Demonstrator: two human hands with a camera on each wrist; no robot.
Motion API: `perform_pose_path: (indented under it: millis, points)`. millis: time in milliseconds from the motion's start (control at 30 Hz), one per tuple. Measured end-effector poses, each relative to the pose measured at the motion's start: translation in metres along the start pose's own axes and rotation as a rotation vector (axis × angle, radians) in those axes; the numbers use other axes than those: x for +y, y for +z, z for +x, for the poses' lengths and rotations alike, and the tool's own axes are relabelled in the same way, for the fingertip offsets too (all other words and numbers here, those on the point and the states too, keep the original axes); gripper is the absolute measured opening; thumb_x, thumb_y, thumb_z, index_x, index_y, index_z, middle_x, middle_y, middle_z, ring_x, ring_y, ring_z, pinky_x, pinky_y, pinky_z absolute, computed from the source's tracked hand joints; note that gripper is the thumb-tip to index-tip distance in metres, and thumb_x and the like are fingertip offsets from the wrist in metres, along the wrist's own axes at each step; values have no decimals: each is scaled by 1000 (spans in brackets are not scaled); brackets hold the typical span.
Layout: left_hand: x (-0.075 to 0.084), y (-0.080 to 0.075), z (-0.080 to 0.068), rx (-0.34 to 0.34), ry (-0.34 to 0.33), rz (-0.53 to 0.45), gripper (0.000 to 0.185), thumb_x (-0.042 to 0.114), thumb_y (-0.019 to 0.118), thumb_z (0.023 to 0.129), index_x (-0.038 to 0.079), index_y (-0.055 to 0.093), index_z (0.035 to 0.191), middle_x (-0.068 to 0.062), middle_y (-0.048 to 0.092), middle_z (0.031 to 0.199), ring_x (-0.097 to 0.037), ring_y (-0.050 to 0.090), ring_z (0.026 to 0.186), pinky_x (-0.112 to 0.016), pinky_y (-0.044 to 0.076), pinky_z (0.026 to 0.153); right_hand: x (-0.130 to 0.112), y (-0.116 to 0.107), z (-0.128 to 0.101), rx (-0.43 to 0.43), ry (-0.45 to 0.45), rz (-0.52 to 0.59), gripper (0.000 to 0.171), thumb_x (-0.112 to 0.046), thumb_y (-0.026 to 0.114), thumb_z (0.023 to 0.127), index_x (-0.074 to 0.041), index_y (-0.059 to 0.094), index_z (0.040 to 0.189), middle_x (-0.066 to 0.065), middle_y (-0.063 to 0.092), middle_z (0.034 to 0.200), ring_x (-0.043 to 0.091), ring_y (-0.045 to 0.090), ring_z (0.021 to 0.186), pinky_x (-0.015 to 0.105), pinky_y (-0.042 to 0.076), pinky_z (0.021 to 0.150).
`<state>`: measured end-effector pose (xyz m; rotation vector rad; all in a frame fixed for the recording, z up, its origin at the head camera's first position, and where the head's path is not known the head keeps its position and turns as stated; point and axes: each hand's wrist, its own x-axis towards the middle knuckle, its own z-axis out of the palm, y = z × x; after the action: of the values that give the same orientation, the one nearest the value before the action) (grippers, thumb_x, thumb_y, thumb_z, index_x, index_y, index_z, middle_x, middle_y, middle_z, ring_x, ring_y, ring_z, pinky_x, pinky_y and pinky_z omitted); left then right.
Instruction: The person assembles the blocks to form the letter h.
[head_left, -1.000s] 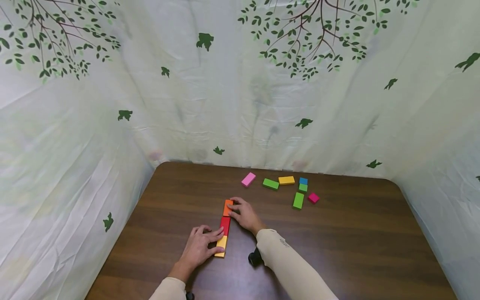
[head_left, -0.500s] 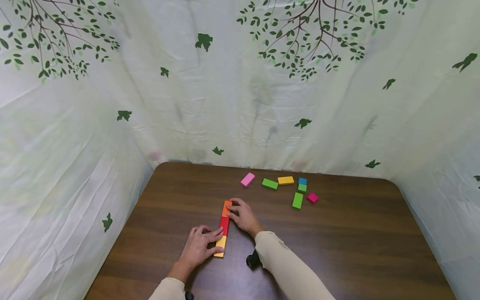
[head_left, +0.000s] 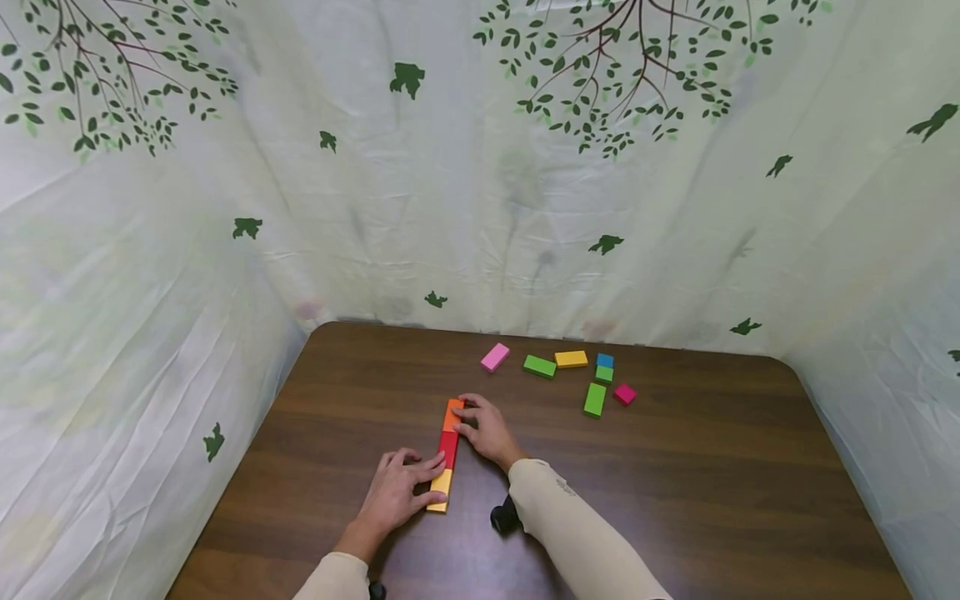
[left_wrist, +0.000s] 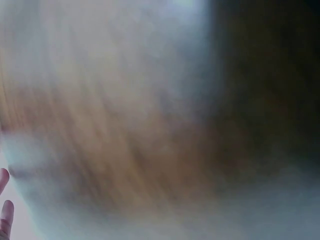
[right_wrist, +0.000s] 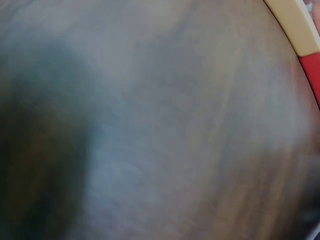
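Note:
Three blocks lie end to end in a row on the table: an orange block (head_left: 451,417) at the far end, a red block (head_left: 448,448) in the middle, and a yellow block (head_left: 438,502) nearest. My left hand (head_left: 393,492) comes from the left, its index fingertip on the red block near the joint and its thumb on the yellow block. From the other side, my right hand (head_left: 491,432) holds the orange block between thumb and fingers. Both wrist views are mostly blurred; fingertips (left_wrist: 7,217) show at the left wrist view's edge, and the red block (right_wrist: 314,75) at the right one's.
Along the back of the brown table (head_left: 675,483) lie a pink block (head_left: 495,357), a green block (head_left: 540,367), a yellow-orange block (head_left: 572,359), a blue block (head_left: 604,361), a small green block (head_left: 603,374), another green block (head_left: 594,401) and a magenta block (head_left: 625,394). A printed curtain (head_left: 480,208) hangs behind.
Both hands stay on the row, with barely any motion. The blocks keep their places; the whole head view shifts very slightly.

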<state>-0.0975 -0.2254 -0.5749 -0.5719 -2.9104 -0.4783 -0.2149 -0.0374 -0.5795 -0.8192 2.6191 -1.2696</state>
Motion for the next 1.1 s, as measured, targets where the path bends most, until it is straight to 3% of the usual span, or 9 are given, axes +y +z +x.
perform_pose_path:
  millis: [200,433,667,833,933,1100]
  points:
    - [0,-1,1,-10,-6,0,61,54,71,74,19,66,125,8,65,124,-23,53,102,-46,36,90,-2,-4,2,-8,-14,-9,32,-14,70,89,-1,68,118,10,57,132,28,50,125,44,37,105]
    - [-1,-1,1,-6,-1,0,62,56,70,75,19,66,125,8,65,124,-22,53,101,-46,36,90,4,-6,2,-8,-6,59,39,-16,72,88,-7,65,125,8,55,136,27,48,128,46,36,106]
    - [2,2,0,2,2,-9,61,55,71,74,20,67,124,9,65,124,-22,53,101,-46,37,90,21,-18,-6,146,39,186,43,-18,75,85,-5,65,124,10,57,134,27,55,119,44,45,97]
    - [5,5,-1,-6,11,-16,62,56,70,75,20,66,124,9,65,124,-22,53,101,-46,37,90,39,-36,-7,298,125,216,33,-8,75,83,-1,69,115,11,65,116,27,62,102,42,51,87]
    - [4,5,0,8,10,-16,62,55,72,73,20,66,124,9,65,123,-23,53,101,-46,36,90,45,-46,2,319,174,192,33,-8,76,83,-1,69,114,12,66,113,27,62,101,42,51,86]
    - [-1,2,-1,40,15,8,62,54,73,71,19,68,122,9,66,122,-23,54,101,-45,36,90,40,-56,25,277,226,153,35,-14,75,85,-4,69,118,11,60,126,28,56,114,44,46,95]
